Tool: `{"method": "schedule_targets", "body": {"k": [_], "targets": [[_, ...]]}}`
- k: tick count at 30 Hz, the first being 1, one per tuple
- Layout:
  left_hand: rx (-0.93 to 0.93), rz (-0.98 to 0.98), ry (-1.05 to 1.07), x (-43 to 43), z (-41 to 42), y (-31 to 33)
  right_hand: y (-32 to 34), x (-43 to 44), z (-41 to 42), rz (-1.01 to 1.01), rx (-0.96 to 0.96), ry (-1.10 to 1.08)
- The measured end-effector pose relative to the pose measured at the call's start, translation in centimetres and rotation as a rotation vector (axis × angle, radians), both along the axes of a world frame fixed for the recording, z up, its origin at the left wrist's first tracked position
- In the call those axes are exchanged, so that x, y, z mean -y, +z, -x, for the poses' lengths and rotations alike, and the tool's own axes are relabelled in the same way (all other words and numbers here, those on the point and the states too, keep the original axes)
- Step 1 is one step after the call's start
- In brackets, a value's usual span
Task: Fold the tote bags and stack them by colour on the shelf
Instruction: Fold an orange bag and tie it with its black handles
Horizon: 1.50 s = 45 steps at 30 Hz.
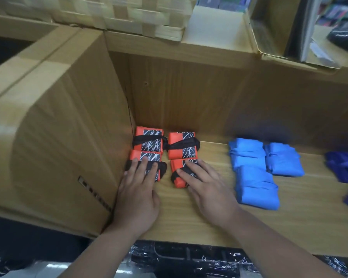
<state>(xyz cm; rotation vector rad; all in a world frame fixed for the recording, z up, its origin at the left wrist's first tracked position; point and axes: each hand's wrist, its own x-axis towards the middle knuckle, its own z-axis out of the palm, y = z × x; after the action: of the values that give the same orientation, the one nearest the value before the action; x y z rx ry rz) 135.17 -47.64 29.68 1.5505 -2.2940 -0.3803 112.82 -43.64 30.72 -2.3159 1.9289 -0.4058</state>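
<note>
Several folded orange tote bags with black-and-white scribble panels lie in two rows at the shelf's back left corner. My left hand rests flat on the front left orange bag, fingers straight. My right hand lies flat on the front right orange bag, which sits slightly askew. Behind them lie two more orange bags. To the right lie folded bright blue bags. Dark blue bags sit at the far right edge.
A large taped cardboard box stands against the shelf's left side, touching my left hand. Above, an upper shelf holds a woven basket and an open carton. Dark plastic-wrapped goods lie below the shelf's front edge.
</note>
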Motion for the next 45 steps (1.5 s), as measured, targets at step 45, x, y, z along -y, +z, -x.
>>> {"method": "schedule_targets", "body": {"k": [45], "targets": [[0.101, 0.096, -0.827, -27.7, 42.8, 3.0, -1.5, -49.3, 34.1, -0.051, 0.059, -1.116]]}}
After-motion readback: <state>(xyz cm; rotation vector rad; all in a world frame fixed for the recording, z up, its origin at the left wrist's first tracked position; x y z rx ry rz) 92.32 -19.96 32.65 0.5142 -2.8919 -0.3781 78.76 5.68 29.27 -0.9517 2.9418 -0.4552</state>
